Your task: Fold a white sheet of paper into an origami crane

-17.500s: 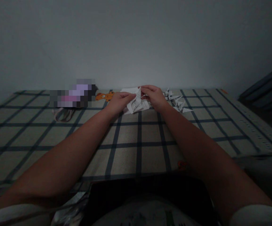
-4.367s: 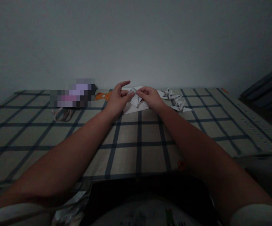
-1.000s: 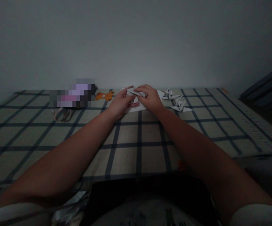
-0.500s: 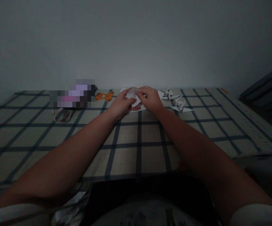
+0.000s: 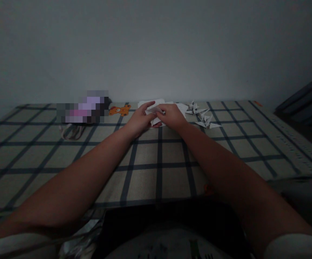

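Observation:
Between my two hands is a small folded white paper point(image 5: 154, 120), its lower flap pointing down toward me. My left hand point(image 5: 140, 118) holds it from the left, thumb on top and some fingertips showing beneath. My right hand point(image 5: 172, 114) pinches its upper edge between thumb and curled fingers. Several white paper sheets point(image 5: 181, 107) lie flat on the table behind and under my hands. Just right of my right hand sit several folded paper cranes point(image 5: 206, 121) with pointed wings. Parts of the folded paper are hidden by my fingers.
A checked tablecloth point(image 5: 145, 180) with orange bear prints covers the table, which reaches a plain wall point(image 5: 156, 46). At the left lies a pixelated purple and dark object point(image 5: 87, 108) with a pale strap point(image 5: 71, 132). A dark slatted thing point(image 5: 304, 97) stands beyond the right edge.
My right hand's fingers have curled in to a pinch on the paper, and my left index finger has straightened outward. The paper's visible shape has changed. The cranes have not moved.

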`<action>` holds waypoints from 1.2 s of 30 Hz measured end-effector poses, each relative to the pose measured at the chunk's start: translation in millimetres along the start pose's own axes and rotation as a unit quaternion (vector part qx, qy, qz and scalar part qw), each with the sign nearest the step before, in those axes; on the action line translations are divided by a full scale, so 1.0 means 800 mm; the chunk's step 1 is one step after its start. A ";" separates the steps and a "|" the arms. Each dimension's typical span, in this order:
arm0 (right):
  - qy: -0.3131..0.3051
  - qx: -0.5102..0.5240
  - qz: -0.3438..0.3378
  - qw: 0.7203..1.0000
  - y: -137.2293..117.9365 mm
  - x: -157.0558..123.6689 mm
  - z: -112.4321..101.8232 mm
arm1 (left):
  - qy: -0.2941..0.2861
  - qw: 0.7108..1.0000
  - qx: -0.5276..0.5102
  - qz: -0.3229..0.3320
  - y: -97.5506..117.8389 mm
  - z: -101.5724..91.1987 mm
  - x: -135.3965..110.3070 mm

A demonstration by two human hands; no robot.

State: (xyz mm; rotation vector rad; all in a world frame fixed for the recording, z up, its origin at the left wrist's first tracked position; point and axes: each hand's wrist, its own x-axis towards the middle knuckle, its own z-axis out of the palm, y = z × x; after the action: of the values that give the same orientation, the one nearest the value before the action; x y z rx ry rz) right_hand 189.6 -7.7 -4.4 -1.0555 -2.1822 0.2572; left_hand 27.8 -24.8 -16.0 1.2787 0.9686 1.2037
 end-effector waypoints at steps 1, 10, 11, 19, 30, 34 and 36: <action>0.001 -0.003 0.001 1.000 -0.001 0.000 0.000 | 0.002 1.000 -0.003 -0.003 0.001 0.001 -0.001; 0.044 0.010 0.025 0.999 0.001 -0.001 0.004 | 0.018 0.998 -0.042 -0.037 0.012 0.004 -0.005; 0.048 0.018 0.024 0.998 0.002 -0.001 0.004 | 0.021 0.998 -0.039 -0.039 0.012 0.003 -0.004; 0.066 0.102 0.009 0.993 0.002 0.000 0.006 | 0.028 0.999 -0.013 -0.008 0.013 0.000 -0.002; 0.041 0.380 0.137 0.914 0.004 0.002 0.006 | 0.074 0.988 -0.122 -0.056 0.025 -0.010 0.008; 0.039 0.399 0.153 0.903 0.008 0.003 0.007 | 0.066 0.990 -0.116 -0.041 0.027 -0.008 0.003; 0.035 0.401 0.150 0.903 0.009 0.003 0.007 | 0.063 0.991 -0.108 -0.036 0.025 -0.009 0.002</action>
State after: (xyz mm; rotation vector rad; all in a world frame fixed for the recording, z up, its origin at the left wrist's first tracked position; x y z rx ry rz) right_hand 189.0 -0.6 -10.3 -0.8699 -1.5702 1.1274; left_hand 19.2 -24.1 3.7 0.9981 0.9387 1.3074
